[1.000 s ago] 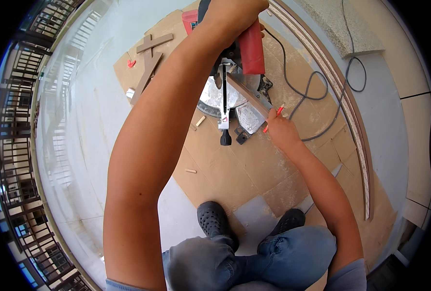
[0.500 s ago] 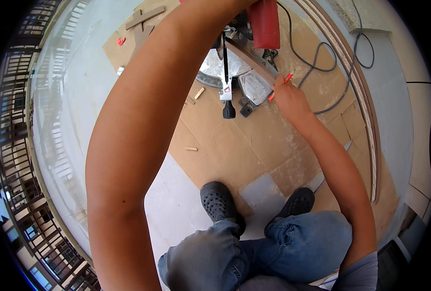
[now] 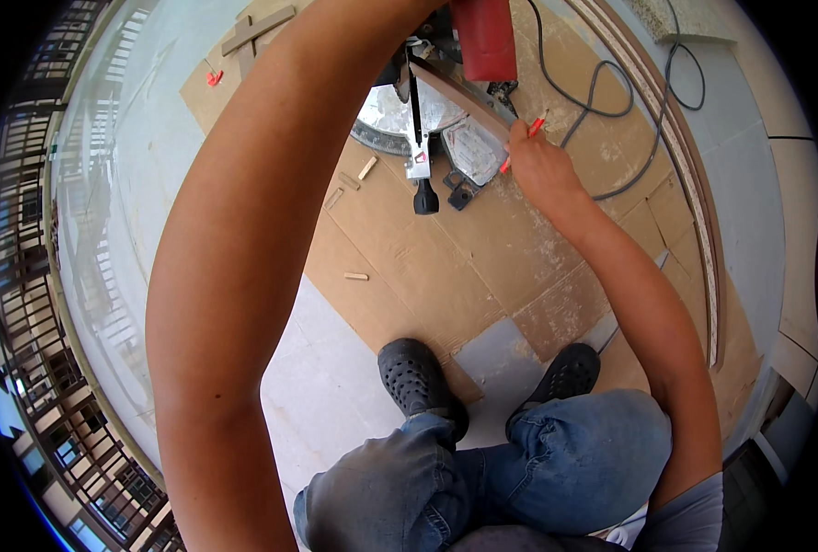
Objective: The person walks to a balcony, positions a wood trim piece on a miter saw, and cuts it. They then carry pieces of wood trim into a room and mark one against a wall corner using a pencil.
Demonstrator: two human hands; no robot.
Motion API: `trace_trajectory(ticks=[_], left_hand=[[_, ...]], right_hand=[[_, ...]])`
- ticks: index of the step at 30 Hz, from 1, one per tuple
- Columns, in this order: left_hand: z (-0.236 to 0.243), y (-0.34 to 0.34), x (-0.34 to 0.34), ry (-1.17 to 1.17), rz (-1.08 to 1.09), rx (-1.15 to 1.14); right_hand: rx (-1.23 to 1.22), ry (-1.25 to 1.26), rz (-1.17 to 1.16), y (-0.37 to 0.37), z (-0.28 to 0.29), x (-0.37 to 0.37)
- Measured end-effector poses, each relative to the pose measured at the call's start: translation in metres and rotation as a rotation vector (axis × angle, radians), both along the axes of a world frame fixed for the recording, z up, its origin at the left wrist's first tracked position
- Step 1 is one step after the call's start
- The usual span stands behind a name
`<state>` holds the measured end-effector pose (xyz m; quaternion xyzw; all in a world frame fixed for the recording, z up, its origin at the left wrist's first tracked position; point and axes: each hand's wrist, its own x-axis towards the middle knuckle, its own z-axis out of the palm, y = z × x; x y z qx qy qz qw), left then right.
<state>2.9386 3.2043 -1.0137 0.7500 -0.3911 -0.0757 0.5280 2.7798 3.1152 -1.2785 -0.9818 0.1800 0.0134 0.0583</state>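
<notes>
A miter saw with a red housing (image 3: 487, 41), a round metal table (image 3: 372, 118) and a black front knob (image 3: 425, 198) stands on the floor ahead. Along its fence lies a brown wooden strip (image 3: 462, 97), its near end gripped by my right hand (image 3: 545, 170). A red pencil (image 3: 537, 127) is also held in that hand, sticking out on both sides of the closed fingers. My left forearm (image 3: 234, 212) reaches up past the picture's top edge toward the saw. The left hand itself is out of sight, and part of the blade area is hidden.
Cardboard sheets (image 3: 446, 262) cover the floor, with small wood offcuts (image 3: 356, 276) on them. A dark cable (image 3: 625, 92) loops at the right, beside long curved-looking boards (image 3: 694, 212). Crossed brown wood pieces (image 3: 252, 35) and a small red item (image 3: 214, 78) lie at upper left.
The whole view has shifted slightly, so the saw appears a little farther left and higher. My right hand keeps its hold on the strip and pencil.
</notes>
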Motion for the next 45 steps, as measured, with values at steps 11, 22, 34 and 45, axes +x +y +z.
trace_trajectory(ticks=[11,22,34,45], left_hand=[[0.007,-0.003,0.006,0.143,0.001,0.051],[0.018,-0.008,0.002,0.459,0.022,-0.021],[0.003,-0.031,0.019,0.435,0.038,-0.167],[-0.013,-0.013,0.003,0.37,-0.025,-0.231]], right_hand=[[-0.026,0.012,0.038,-0.002,-0.001,0.001],[-0.014,0.022,0.023,-0.003,-0.003,0.002],[0.042,-0.019,0.01,-0.001,-0.002,0.0],[0.007,-0.025,0.024,-0.003,-0.004,0.0]])
